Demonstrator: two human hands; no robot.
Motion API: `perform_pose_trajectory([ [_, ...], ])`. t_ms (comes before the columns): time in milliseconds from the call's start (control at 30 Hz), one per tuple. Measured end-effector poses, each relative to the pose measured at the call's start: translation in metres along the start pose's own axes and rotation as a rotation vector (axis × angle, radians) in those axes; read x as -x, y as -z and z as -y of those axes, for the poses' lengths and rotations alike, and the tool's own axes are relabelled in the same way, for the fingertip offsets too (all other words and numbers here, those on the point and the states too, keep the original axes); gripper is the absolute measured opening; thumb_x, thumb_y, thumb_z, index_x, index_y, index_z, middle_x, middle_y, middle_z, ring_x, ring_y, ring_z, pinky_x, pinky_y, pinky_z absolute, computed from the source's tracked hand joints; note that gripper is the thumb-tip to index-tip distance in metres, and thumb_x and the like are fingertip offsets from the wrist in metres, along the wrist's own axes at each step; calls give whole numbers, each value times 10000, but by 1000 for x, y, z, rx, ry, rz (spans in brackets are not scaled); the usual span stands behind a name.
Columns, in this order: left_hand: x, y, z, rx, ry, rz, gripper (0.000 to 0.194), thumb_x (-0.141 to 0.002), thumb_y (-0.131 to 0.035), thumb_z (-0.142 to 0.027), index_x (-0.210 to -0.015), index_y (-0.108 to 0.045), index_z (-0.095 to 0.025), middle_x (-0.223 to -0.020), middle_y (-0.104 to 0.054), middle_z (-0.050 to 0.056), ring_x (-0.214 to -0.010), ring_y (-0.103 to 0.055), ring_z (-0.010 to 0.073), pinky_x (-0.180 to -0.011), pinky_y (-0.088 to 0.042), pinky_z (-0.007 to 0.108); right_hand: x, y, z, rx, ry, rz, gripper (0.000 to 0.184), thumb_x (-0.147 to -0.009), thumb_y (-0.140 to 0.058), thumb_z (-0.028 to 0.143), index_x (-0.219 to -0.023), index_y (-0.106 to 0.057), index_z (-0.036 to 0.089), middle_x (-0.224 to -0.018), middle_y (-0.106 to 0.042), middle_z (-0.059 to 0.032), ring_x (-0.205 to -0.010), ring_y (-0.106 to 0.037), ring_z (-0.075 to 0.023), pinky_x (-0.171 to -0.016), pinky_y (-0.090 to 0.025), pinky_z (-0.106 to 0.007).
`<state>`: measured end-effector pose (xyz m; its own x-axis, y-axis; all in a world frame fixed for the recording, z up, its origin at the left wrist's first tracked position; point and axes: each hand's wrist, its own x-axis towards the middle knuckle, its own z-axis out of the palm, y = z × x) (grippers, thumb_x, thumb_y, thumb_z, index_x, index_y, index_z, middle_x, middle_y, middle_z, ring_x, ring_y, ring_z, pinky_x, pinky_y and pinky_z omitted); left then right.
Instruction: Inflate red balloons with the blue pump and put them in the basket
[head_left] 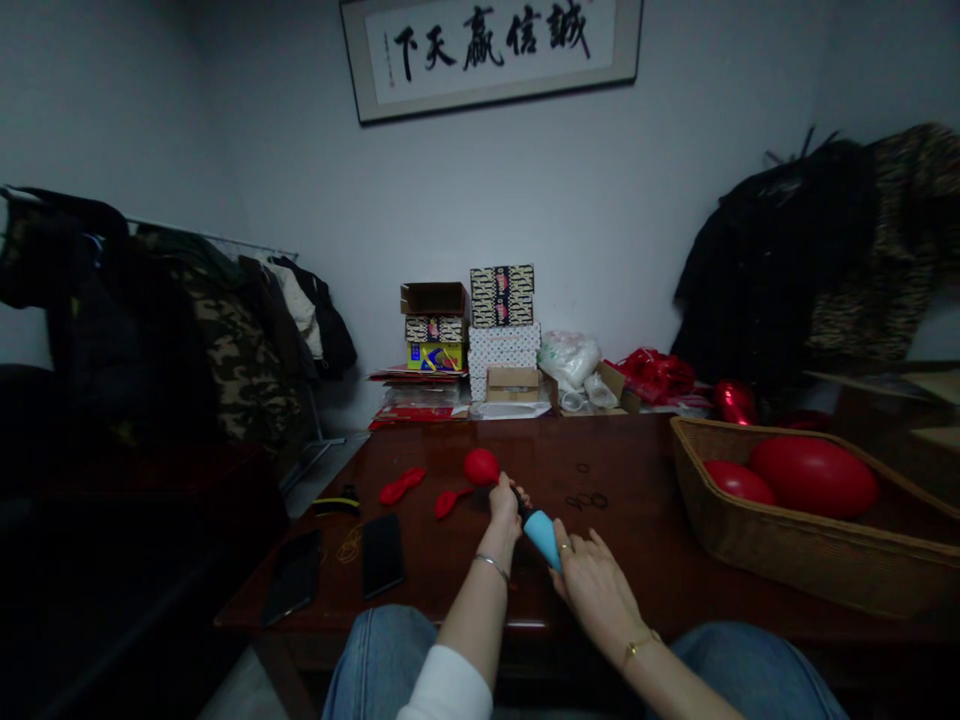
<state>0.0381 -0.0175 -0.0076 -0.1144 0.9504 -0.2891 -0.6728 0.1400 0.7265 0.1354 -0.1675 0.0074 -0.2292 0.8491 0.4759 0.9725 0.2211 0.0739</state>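
In the head view, above the tabletop (637,465), the left hand (505,503) is closed at the hardly visible neck of the round red balloon (480,466), probably so that it cannot slip, while the right hand (596,575) grips the blue pump (541,537), as if steadying it.

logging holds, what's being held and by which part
The right grip holds the blue pump by its near end; the left grip holds the red balloon by its neck, at the pump's black end.
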Motion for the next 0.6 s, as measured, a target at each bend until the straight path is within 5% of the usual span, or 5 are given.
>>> perform_pose_trajectory([
  [367,-10,18,-15,38,-17,-17,295,-853,-451,-393,-653,-363,-195,-449,-365,-66,-335,-353,62,-368,-253,174,60,-12,-29,-85,103,-151,531,-798,-484,200,-1308,-367,109,-976,-655,-97,-885,-612,-197,-977,-376,-409],
  [600,-6,13,-24,69,-17,-10,289,-852,-462,-394,-666,-367,-194,-455,-363,-67,-338,-343,57,-364,-240,167,82,-9,-45,-106,134,-180,544,-816,-489,281,-1324,-349,143,-1015,-659,-84,-882,-625,-192,-937,-422,-389],
])
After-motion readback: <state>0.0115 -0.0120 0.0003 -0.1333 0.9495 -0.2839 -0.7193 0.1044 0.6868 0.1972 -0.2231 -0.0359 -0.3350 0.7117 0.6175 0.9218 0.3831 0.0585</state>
